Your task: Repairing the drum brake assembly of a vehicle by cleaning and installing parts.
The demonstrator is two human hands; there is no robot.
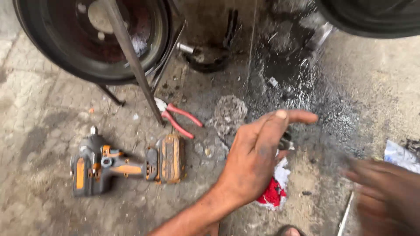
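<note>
My left hand [258, 153] reaches in from the bottom centre, back of the hand up, fingers stretched to the right and close together. A small dark shape shows under its fingers; I cannot tell whether it is held. Directly below the hand a red and white rag [274, 192] lies on the ground. My right hand [385, 196] is at the lower right, blurred by motion, and its grip cannot be read. A grey and orange cordless impact wrench [118, 166] lies on the pavement to the left of my left hand, apart from it.
Red-handled pliers [180, 119] lie beyond the wrench. A metal bar [131, 57] slants across a dark wheel [87, 39] at top left. Another tyre [372, 17] is at top right. A grey crumpled lump [228, 112] and a white sheet [400, 155] lie on the oily ground.
</note>
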